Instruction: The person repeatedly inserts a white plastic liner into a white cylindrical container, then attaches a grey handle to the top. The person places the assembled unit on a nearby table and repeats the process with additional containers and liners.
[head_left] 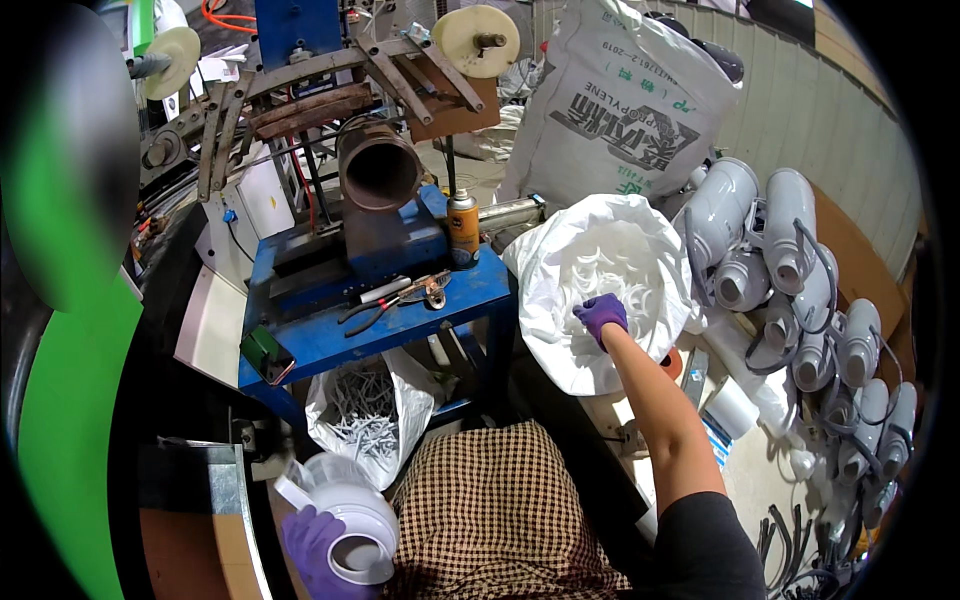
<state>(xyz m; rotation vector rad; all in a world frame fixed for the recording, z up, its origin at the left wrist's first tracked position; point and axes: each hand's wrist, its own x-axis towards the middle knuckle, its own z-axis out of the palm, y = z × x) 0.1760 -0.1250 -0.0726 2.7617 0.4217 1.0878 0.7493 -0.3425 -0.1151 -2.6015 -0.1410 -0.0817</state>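
My left hand (pixel 318 552) wears a purple glove and grips a pale grey plastic jug (pixel 345 510) at the lower left. The jug is tilted, its round opening facing me, and a handle juts from its left side. My right arm stretches out to a white sack (pixel 550 345) with its mouth folded wide. Inside lie many curved white plastic pieces (pixel 605 265). Over their near edge is my right hand (pixel 604 318), also in a purple glove, its fingers drawn together; whatever is between them is hidden.
A blue metal bench (pixel 400 325) carries a machine with a round metal tube (pixel 380 170), a spray can (pixel 463 228) and pliers (pixel 385 305). Beneath it, a bag holds grey strips (pixel 365 405). Several grey jugs (pixel 720 210) are piled right. A large printed sack (pixel 620 110) stands behind.
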